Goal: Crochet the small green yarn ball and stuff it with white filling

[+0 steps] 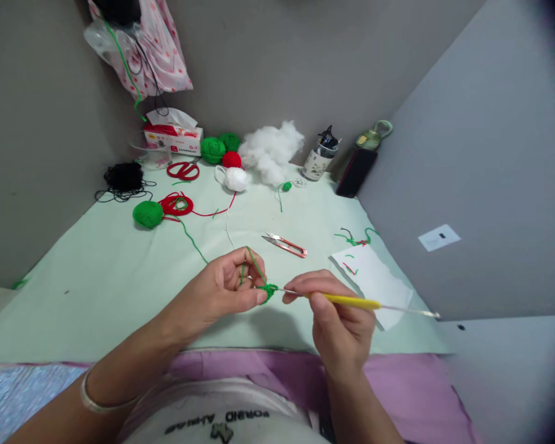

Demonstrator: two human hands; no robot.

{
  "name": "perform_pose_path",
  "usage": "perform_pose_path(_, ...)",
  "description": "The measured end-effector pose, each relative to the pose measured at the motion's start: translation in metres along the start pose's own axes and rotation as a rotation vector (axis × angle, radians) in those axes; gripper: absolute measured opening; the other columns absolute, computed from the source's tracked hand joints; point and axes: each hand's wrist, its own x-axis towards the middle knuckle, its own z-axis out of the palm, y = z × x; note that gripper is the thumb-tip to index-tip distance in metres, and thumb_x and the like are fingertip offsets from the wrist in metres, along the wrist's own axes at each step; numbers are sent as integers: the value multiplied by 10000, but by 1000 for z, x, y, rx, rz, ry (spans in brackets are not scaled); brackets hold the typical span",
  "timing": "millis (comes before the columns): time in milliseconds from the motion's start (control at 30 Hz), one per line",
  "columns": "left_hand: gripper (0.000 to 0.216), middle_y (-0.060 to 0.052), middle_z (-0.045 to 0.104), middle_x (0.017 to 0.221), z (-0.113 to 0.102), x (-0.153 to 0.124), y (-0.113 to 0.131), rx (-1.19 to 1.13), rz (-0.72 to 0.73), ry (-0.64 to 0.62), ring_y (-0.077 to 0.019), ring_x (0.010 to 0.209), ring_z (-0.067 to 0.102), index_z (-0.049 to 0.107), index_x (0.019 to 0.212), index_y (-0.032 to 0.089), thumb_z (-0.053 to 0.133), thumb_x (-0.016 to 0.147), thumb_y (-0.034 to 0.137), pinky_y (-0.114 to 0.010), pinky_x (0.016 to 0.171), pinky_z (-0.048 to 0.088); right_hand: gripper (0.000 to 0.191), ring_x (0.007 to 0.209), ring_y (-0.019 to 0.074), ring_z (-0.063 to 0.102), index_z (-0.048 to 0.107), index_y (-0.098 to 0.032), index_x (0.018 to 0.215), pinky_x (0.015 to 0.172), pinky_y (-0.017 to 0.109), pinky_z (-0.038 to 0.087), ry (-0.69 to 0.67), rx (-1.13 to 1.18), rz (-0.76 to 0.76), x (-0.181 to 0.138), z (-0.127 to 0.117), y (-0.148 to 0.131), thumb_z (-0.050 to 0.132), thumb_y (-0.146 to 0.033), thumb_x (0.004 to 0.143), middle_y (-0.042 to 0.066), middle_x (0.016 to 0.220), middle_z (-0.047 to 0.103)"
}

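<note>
My left hand (226,288) pinches a small green crochet piece (269,291) between thumb and fingers, with green yarn (254,262) looped over the fingers. That strand trails back across the pale green table (97,271) to a green yarn ball (148,213). My right hand (337,314) grips a yellow-handled crochet hook (346,300); its metal tip is stuck into the green piece. Both hands hover just above the table's near edge.
Red thread snips (287,245) lie just beyond my hands. A white paper (374,277) with yarn scraps sits to the right. Farther back are red yarn (177,204), red scissors (184,170), black yarn (123,177), a tissue box (173,138), white stuffing (272,148), a cup (318,161).
</note>
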Motion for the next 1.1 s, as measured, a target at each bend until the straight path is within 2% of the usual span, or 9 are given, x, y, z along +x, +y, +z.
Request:
perform_pose_path(167,180,36,533,823,-1,0,-2,19,19,-11,-94,653,364,610,931,208,761,847,262,-250,600,293,214,668,158,701,827,-219,946,598,308,591,31,245,179,6,0,-1,619,-209,994,55,852,748)
perform_pose_path(300,182,30,508,819,-2,-1,-4,16,24,38,-99,660,378,621,922,206,769,840,272,-249,604,311,204,661,155,698,830,-205,934,588,297,582,66,262,178,6,-2,-2,632,-210,983,60,842,743)
perform_pose_path(467,209,16,578,865,-2,-2,-5,0,21,34,-117,727,464,626,976,219,780,848,279,-250,653,365,199,637,150,676,817,-213,927,578,296,569,32,285,205,6,0,-2,629,-234,988,58,825,743)
perform_pose_path(633,200,20,606,886,6,0,-8,-55,30,43,-110,755,515,602,939,215,776,876,289,-245,698,400,182,837,199,692,802,-233,925,646,313,570,58,209,147,4,9,6,639,-281,989,74,888,760)
perform_pose_path(733,193,14,621,882,8,0,-8,-68,36,25,-133,818,577,593,934,218,763,888,298,-259,740,425,177,839,188,697,796,-247,956,676,314,571,50,214,173,4,11,11,629,-287,1002,63,928,779)
perform_pose_path(833,196,19,600,892,6,-2,-8,24,41,76,-131,779,553,602,961,235,751,898,346,-263,707,408,168,782,162,694,789,-240,941,670,293,570,75,267,213,5,12,13,640,-292,999,50,901,777)
perform_pose_path(933,220,24,580,865,4,-3,-7,241,24,143,-124,675,461,636,1007,249,724,905,424,-275,644,360,165,738,158,695,777,-223,904,645,290,574,116,298,235,7,12,13,668,-321,978,52,877,774)
perform_pose_path(1000,250,-3,621,999,5,-3,-6,362,48,152,-128,699,466,680,1060,252,706,907,448,-293,695,394,167,731,162,695,773,-220,893,640,294,576,132,300,241,8,13,12,679,-335,970,54,871,776)
perform_pose_path(1100,349,-37,607,1214,9,-1,-7,405,90,115,-148,810,517,706,1209,267,687,914,453,-320,820,437,165,773,154,696,781,-228,911,677,280,574,121,304,229,7,14,12,663,-317,984,48,890,778)
